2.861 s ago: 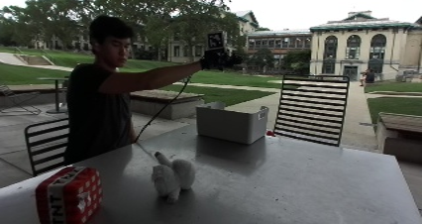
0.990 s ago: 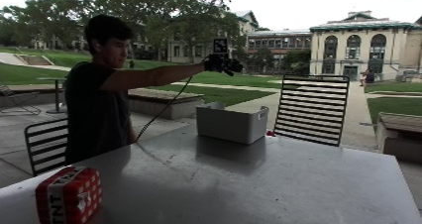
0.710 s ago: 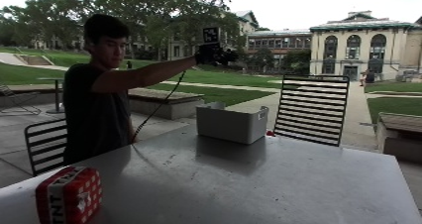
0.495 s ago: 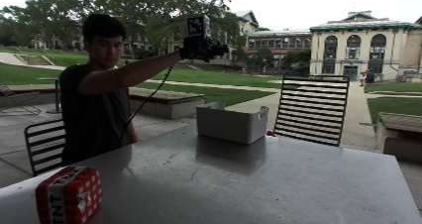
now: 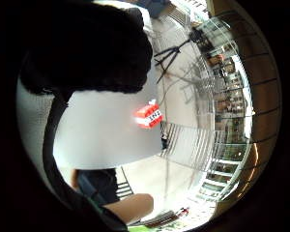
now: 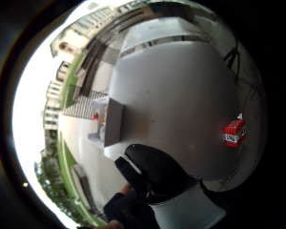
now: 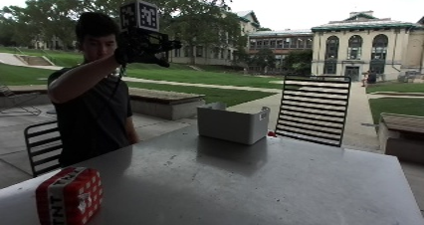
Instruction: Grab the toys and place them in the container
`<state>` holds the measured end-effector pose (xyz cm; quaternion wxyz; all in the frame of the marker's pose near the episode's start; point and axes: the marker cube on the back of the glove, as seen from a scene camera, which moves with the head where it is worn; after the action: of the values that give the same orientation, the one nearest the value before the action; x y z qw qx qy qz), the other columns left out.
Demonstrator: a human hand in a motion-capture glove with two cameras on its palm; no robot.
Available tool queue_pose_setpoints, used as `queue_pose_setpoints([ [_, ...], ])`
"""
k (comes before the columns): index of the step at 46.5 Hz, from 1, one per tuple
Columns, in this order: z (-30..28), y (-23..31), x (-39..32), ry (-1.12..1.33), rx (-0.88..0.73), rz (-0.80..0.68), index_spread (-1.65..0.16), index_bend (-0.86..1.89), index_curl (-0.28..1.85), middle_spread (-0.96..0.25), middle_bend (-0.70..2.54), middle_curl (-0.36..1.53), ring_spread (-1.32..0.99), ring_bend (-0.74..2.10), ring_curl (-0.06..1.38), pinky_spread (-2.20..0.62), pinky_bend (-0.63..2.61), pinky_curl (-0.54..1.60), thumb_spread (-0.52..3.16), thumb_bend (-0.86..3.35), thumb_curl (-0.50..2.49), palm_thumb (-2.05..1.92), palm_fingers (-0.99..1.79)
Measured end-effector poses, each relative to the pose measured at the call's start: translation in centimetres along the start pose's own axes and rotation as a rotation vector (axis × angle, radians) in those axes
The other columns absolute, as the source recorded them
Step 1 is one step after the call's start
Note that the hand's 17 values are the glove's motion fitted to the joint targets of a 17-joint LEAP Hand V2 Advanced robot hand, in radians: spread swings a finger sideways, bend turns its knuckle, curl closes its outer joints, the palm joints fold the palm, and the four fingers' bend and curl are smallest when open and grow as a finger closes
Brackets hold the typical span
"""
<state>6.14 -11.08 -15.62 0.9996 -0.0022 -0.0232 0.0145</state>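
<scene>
— What took up most of the scene?
— The grey desk (image 7: 278, 185), running from the near edge back toward a black slatted chair (image 7: 313, 109) on its far side.

— And the container?
— A pale, open-topped container (image 7: 233, 123) stood on the desk's far part, just in front of that chair. A small red thing showed beside its far corner, too small to tell what it was.

— Where was the toy?
— A red block toy (image 7: 69, 196) with white dots and letters sat at the desk's near corner, well apart from the container. Both palm views showed it alone on the bare desk.

— The person?
— Standing at the desk's far side, beside another black chair (image 7: 44, 146), arm lifted to head height.

— The gloved right hand (image 7: 142, 48)?
— Raised high, well above the desk. I couldn't tell whether its fingers were clenched or released; no toy showed in it.
</scene>
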Motion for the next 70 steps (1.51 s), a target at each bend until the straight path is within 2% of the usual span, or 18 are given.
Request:
queue_pose_setpoints([
  [9,3.5,1.1,10.3,0.047,0.022,0.098,-0.29,0.08,0.13,0.01,0.18,0.41,0.05,0.42,0.23,0.07,1.21,0.3,0.96,-0.08,0.24,-0.09,-0.23],
  [17,7.3,1.7,15.7,0.067,0.035,0.093,-0.29,0.07,0.13,0.0,0.17,0.4,0.04,0.36,0.23,0.07,1.15,0.29,0.95,-0.08,0.23,-0.1,-0.22],
  [27,14.7,1.9,22.3,0.082,-0.051,0.067,-0.31,0.09,0.13,-0.02,0.16,0.38,0.03,0.31,0.23,0.06,1.1,0.28,0.93,-0.09,0.21,-0.12,-0.2],
  [41,25.5,3.2,28.2,0.024,-0.137,0.118,-0.33,0.11,0.15,-0.06,0.15,0.34,0.01,0.23,0.23,0.07,1.02,0.28,0.9,-0.1,0.19,-0.14,-0.18],
  [50,30.8,5.0,29.1,-0.061,-0.239,0.178,-0.34,0.12,0.16,-0.08,0.14,0.31,0.0,0.2,0.24,0.07,1.05,0.3,0.92,-0.08,0.19,-0.1,-0.15],
  [54,31.9,5.5,28.9,-0.051,-0.236,0.197,-0.35,0.14,0.18,-0.08,0.12,0.3,0.0,0.2,0.25,0.07,1.11,0.31,0.96,-0.04,0.2,-0.03,-0.11],
  [61,34.1,6.0,28.6,-0.046,-0.269,0.188,-0.37,0.17,0.2,-0.08,0.09,0.25,-0.01,0.34,0.29,0.03,1.24,0.35,1.06,0.06,0.25,0.17,0.0],
  [70,36.1,6.6,28.8,-0.058,-0.31,0.212,-0.4,0.2,0.24,-0.11,0.06,0.18,-0.17,0.74,0.37,-0.26,1.36,0.36,1.16,0.28,0.35,0.58,0.44],
])
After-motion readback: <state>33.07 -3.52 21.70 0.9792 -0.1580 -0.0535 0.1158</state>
